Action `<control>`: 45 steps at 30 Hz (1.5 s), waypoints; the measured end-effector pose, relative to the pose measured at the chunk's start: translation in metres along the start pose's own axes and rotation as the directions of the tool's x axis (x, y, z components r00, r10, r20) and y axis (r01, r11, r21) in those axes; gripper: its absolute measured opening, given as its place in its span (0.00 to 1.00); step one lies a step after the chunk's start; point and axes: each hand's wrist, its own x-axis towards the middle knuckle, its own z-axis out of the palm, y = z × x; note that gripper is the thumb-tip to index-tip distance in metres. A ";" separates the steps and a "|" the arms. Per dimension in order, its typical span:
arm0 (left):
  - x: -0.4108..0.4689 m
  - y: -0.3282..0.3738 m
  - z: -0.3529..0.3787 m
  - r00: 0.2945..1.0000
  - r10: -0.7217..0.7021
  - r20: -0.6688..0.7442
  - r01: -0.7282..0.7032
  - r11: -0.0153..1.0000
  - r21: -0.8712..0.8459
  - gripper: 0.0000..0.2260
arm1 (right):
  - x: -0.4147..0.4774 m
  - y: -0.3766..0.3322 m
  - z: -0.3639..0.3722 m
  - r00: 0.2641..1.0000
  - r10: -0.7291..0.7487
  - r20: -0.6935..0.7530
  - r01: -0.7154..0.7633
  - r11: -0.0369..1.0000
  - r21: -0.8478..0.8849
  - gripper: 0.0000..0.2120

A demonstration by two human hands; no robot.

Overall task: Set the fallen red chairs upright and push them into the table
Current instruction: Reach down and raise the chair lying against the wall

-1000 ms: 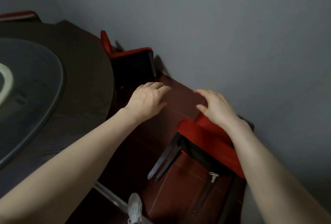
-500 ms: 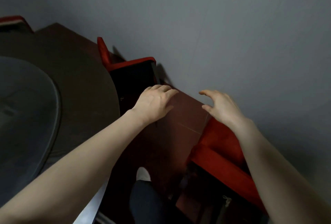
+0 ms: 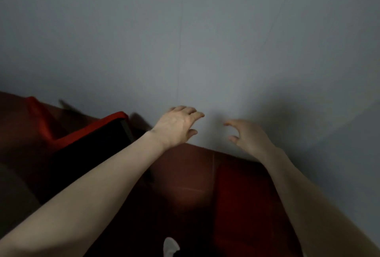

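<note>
Two hands point(image 3: 176, 127) point(image 3: 248, 137), perhaps two red chairs point(image 3: 111, 120) point(image 3: 242, 199).

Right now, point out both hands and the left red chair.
left hand point(image 3: 176, 128), head view, back of the hand.
right hand point(image 3: 249, 136), head view, back of the hand.
red chair point(image 3: 102, 124), head view, red edge.

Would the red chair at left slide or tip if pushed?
The red chair probably slides: the tiled floor looks smooth. Its fabric-covered back likely offers a soft, non-slip hold. Pushed high up, it might tip; its legs are hidden.
</note>
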 end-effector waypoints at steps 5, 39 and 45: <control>0.106 -0.007 0.025 0.977 0.188 0.101 -0.185 0.982 -0.038 0.26 | 0.048 0.048 -0.009 0.991 0.135 -0.019 -0.134 0.990 0.034 0.23; 0.501 0.222 0.372 0.062 0.853 0.518 -0.865 0.305 -0.398 0.32 | 0.106 0.286 0.193 0.093 0.994 0.062 -0.870 0.051 0.491 0.26; 0.507 0.233 0.499 0.006 0.822 0.570 -0.867 0.288 -0.406 0.32 | 0.134 0.316 0.299 0.000 0.984 0.180 -0.850 -0.094 0.517 0.31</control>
